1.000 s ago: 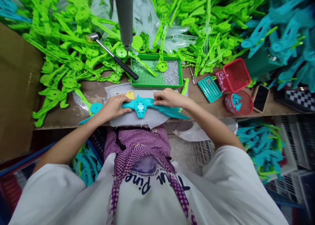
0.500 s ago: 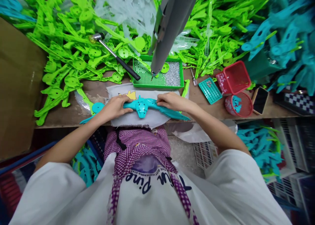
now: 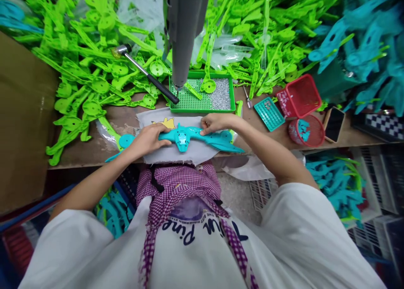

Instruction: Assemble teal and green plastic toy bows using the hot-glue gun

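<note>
A turquoise winged plastic toy (image 3: 182, 140) with a raised middle lies across a pale cloth (image 3: 164, 157) near the table's front edge. My left hand (image 3: 150, 138) is closed round its left wing, thumb in front and fingers behind. Over the inner part of the right wing, my right hand (image 3: 215, 123) has thumb and forefinger pinched together. Whatever is between those fingertips is too small to make out. Beyond the toy hangs a grey powered screwdriver (image 3: 181, 49), its thin bit pointing down over the green tray (image 3: 202, 111), which holds many small silvery screws (image 3: 220, 96).
A hammer (image 3: 147, 74) leans across lime-green plastic parts (image 3: 94, 86) piled along the back. On the right are a small turquoise tray (image 3: 269, 114), red baskets (image 3: 299, 96), a phone (image 3: 333, 124) and turquoise parts (image 3: 366, 49). A cardboard box (image 3: 25, 116) stands left.
The hanging screwdriver has swung left, uncovering more of the tray and the green parts in it. My right hand has risen slightly off the wing; my left hand keeps its hold.
</note>
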Tool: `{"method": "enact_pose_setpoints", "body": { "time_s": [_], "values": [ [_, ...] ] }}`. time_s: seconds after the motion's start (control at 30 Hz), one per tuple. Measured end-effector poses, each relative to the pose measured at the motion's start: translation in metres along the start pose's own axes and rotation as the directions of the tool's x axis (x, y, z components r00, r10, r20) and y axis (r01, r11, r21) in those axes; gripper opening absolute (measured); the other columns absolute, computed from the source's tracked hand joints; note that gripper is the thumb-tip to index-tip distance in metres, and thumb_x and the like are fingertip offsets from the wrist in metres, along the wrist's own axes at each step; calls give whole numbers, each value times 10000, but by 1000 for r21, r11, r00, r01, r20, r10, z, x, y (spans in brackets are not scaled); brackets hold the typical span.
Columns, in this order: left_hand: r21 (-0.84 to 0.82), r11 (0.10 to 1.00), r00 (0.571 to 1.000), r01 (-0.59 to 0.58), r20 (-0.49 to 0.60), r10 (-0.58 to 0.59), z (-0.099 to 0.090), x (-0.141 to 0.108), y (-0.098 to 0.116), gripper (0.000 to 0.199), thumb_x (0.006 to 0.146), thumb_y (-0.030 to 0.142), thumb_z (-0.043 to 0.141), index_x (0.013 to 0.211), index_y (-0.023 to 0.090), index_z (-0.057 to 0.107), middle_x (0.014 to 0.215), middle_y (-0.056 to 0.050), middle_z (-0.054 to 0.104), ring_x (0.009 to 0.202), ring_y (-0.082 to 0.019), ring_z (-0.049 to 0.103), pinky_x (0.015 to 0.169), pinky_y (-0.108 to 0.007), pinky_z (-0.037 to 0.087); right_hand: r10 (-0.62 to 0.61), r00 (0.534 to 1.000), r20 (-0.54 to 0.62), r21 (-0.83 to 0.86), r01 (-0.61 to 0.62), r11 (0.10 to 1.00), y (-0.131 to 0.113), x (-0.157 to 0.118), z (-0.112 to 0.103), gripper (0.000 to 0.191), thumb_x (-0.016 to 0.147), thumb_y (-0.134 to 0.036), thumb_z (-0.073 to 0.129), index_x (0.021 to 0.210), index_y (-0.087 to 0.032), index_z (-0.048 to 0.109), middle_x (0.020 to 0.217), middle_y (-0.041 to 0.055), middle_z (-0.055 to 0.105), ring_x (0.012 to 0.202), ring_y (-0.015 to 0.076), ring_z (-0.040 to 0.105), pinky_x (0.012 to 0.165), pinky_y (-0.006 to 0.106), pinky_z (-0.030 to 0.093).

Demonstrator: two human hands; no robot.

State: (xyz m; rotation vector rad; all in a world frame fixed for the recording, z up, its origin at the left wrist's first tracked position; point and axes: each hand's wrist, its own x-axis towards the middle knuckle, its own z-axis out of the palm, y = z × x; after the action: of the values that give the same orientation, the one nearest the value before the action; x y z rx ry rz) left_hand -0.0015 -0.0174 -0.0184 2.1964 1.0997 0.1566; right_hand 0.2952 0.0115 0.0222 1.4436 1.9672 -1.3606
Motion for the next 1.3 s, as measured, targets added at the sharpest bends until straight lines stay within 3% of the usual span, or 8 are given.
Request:
{"method": "enact_pose_setpoints", "body": {
  "time_s": [0.13,0.23,0.37,0.53,0.7,0.77,0.9,1.3],
  "values": [
    [2,1000,1000,-10,-4,10,1,1,-2,373,786,369,777,1098,190,675,1177,-105,726,1101,-292,663,955,-418,509,-16,970,-242,62,32,998,2,-18,28,228,816,-302,690,746,-213,491,664,-4,602,632,137,522,601,285,344],
    [26,999,1000,-20,2,20,2,2,-2,352,778,339,770,1079,186,670,1126,-101,726,1066,-291,662,927,-413,509,-25,797,-604,160,152,975,-15,-36,59,170,868,-352,638,844,-221,532,833,31,653,721,160,549,656,303,392],
    [81,996,999,-25,33,23,-2,7,3,300,747,323,761,1001,198,662,1028,-76,719,979,-275,659,852,-378,506,40,568,-822,296,367,882,-66,-43,76,244,948,-471,523,904,-240,590,890,41,669,795,176,589,749,333,486],
    [82,996,998,19,50,-23,-7,9,11,257,723,321,758,917,199,642,930,-54,698,883,-254,644,791,-356,495,-47,347,-937,176,584,793,-102,-37,45,435,965,-615,424,1174,-281,608,1165,77,640,1139,241,614,898,400,541],
    [18,1000,1000,3,23,-3,-4,4,7,269,746,277,734,981,175,654,1032,-84,704,952,-258,649,846,-370,501,-39,42,-998,4,726,687,-109,-6,-23,698,891,-677,532,1435,-265,382,1581,94,362,1512,223,337,1178,373,402],
    [-2,1000,1000,-1,22,1,-4,4,5,268,748,287,733,983,179,659,1026,-80,712,947,-263,656,842,-380,511,-211,84,-974,-69,777,626,-120,19,-54,720,910,-665,507,1441,-206,347,1589,89,359,1546,177,268,1238,335,313],
    [-27,1000,1000,1,9,-1,-5,5,4,266,740,254,735,989,189,666,1059,-86,721,987,-277,667,866,-405,528,-288,318,-903,39,730,683,-135,51,-88,552,881,-702,567,1218,-268,519,1162,-22,671,1166,134,583,1019,289,519],
    [-47,998,999,-44,24,45,1,2,-1,264,792,265,748,1014,180,631,1083,-111,687,1039,-290,648,904,-435,518,28,282,-959,217,668,712,-96,104,-73,689,859,-847,332,925,-226,625,639,13,573,720,210,707,669,386,578]
  ]
}}
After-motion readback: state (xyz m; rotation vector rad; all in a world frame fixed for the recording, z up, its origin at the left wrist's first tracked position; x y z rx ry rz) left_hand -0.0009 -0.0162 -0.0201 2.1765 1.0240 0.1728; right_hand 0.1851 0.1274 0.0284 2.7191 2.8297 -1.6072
